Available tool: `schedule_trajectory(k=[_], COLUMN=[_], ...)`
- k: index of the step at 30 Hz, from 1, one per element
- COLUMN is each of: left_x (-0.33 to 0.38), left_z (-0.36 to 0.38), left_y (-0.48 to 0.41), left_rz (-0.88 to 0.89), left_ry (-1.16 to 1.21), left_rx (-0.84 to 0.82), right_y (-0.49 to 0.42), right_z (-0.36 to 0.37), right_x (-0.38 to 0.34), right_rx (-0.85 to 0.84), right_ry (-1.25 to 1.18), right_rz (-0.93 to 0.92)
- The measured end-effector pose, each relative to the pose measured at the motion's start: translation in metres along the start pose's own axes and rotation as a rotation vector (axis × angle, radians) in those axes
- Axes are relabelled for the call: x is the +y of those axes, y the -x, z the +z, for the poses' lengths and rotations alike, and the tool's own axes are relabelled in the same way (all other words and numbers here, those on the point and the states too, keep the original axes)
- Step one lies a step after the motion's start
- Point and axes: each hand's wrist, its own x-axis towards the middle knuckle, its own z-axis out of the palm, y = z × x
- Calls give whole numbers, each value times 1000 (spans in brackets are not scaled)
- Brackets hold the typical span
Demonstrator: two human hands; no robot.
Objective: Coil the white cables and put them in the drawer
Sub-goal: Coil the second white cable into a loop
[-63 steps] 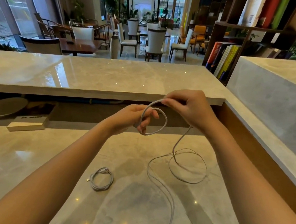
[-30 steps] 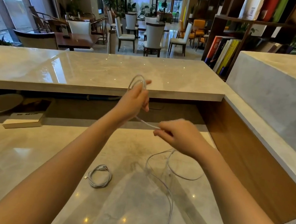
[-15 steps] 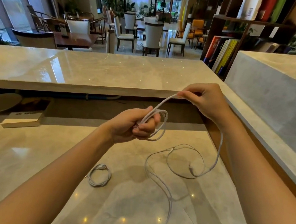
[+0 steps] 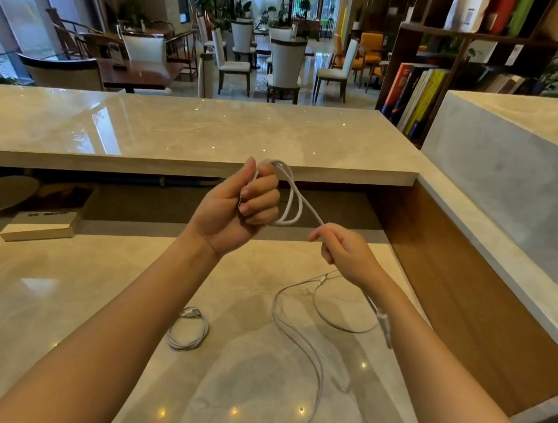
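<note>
1. Head view, ctr of frame: L hand (image 4: 233,206) is up, palm toward the camera. Its fingers are clenched round a couple of loops of a white cable (image 4: 295,197); the loops stick out right of the fist.
2. Just right & lower: R hand (image 4: 348,256) pinches that cable btwn thumb and forefinger, other fingers curled in. The cable runs straight from the loops to the pinch, and its plug end dangles beside the R forearm.
3. Lower ctr: a loose cable (image 4: 315,356) snakes across the marble counter (image 4: 54,308), one end near the bottom edge.
4. Left of that, apart from it: a small coiled cable (image 4: 188,332) lies flat on the counter.
5. Mid left: a book (image 4: 42,226) sits in the recess under the raised ledge (image 4: 176,124).
6. Upper right: a bookshelf (image 4: 417,91).
</note>
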Motion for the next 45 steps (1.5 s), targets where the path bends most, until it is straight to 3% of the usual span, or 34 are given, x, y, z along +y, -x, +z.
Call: schedule_trajectory(k=[5,9,11,14,17,19,24,31,38,42,45], left_x=[17,18,15,12,10,5,-20,-55,-52,-54,-55], left_z=[-5,-19,-24,-27,-27,-27,-26,-28,-18,-13,-14], left_y=[4,10,12,14,11,10,5,0,2,1,2], left_rz=[63,86,141,237,265,260,181,181,75,28,60], left_ry=[-14,30,9,-53,-40,-23,71,54,-285,-670,-845], left_rx=[-7,13,99,266,322,320,230,321,445,514,616], right_y=[8,15,20,33,43,43,35,36,36,30,30], right_z=[-1,-13,-17,-14,-7,-5,5,36,41,37,32], right_x=[15,13,12,13,13,9,-7,-57,-52,-50,-51], right_rx=[79,136,126,-5,-172,-112,353,214,207,293,260], right_ry=[-170,-702,-910,-744,-653,-753,-919,-1036,-988,-1102,-1139], right_rz=[142,311,331,329,391,459,551,477,521,509,478])
